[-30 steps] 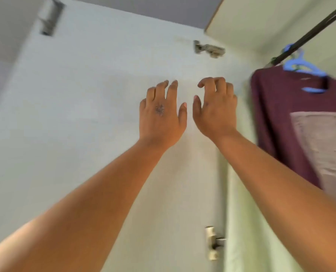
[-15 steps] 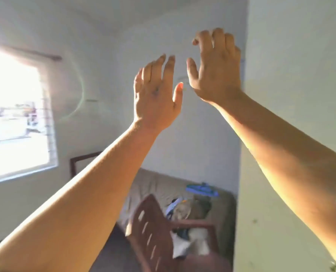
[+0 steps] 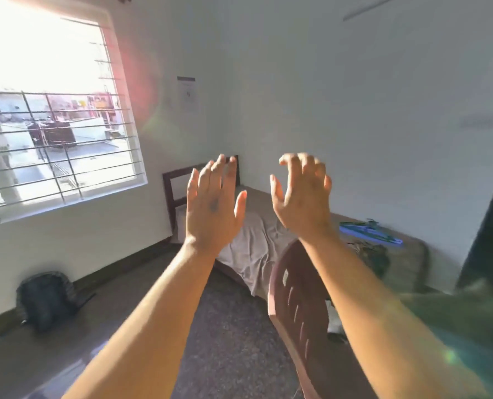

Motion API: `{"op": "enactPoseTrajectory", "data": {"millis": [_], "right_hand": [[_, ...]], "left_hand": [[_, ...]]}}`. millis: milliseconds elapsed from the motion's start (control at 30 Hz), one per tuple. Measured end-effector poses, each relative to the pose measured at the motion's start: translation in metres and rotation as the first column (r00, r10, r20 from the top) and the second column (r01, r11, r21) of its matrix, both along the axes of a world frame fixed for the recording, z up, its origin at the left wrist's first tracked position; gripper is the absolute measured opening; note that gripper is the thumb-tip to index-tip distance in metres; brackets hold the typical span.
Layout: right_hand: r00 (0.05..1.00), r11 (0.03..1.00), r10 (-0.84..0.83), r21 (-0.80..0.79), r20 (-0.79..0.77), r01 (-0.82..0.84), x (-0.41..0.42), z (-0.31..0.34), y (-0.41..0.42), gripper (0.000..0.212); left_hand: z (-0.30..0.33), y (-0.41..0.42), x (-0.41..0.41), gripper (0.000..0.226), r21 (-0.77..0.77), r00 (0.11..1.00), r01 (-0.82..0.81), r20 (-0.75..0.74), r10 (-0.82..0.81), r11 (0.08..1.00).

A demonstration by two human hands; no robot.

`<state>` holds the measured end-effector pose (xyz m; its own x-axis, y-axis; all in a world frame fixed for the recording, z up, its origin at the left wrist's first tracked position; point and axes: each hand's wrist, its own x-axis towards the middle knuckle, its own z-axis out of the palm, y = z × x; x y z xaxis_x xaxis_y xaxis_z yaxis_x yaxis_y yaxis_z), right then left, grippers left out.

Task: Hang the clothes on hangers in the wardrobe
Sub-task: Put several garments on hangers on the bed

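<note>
Hands are both raised in front of the person and both carry nothing. On the left hand (image 3: 212, 210) the fingers are straight and a little spread, with the back of the hand toward the camera. On the right hand (image 3: 301, 197) the fingers are loosely bent at the tips, but nothing is between them. The wardrobe itself is not in view, unless the dark edge at the far right belongs to it, which I cannot tell. The view looks across the room toward a bed (image 3: 257, 240) that stands in the corner below the window (image 3: 52, 110). On the far part of the bed lie blue hangers (image 3: 369, 230), and just beside them a dark patterned heap (image 3: 374, 254) that is probably clothes, though it is too blurred to be sure. A brown plastic chair (image 3: 300, 306) stands between the person and the bed, under the right forearm, and something white shows on it or behind it. A dark bag (image 3: 45, 298) leans on the wall under the window. I judge that the step in hand is to fetch the next garment and a hanger. The next move calls for going round the chair, lowering the hands to the bed and taking one hanger free from the others, which may be tangled.
</note>
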<state>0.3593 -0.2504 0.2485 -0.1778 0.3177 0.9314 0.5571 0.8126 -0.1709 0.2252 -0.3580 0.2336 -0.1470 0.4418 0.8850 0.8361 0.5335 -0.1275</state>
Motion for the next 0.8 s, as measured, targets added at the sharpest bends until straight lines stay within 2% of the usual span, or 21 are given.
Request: {"op": "enactPoseTrajectory", "data": {"millis": [167,233,433,633,800], "right_hand": [[0.995,0.975,0.011,-0.224,0.104,0.012,-0.07,-0.09,0.08,0.026],[0.989,0.95,0.021,-0.31,0.15,0.027,-0.097,-0.116,0.106,0.026],[0.986,0.882,0.045,-0.469,0.161,0.037,-0.171,-0.159,0.163,0.029],[0.975,0.887,0.001,-0.451,0.22,0.1,-0.251,-0.189,0.244,0.029],[0.968,0.753,-0.084,-0.621,0.238,0.218,-0.312,-0.221,0.331,0.031]], "left_hand": [[-0.066,0.055,-0.072,0.06,-0.196,0.987,-0.031,0.148,0.061,0.98],[-0.085,0.078,-0.1,0.06,-0.223,0.977,-0.02,0.203,0.067,0.975],[-0.116,0.15,-0.177,0.059,-0.237,0.946,0.045,0.323,0.035,0.971],[-0.149,0.255,-0.267,0.061,-0.269,0.906,0.215,0.413,-0.09,0.939],[-0.16,0.361,-0.341,0.06,-0.334,0.867,0.409,0.434,-0.246,0.849]]}}
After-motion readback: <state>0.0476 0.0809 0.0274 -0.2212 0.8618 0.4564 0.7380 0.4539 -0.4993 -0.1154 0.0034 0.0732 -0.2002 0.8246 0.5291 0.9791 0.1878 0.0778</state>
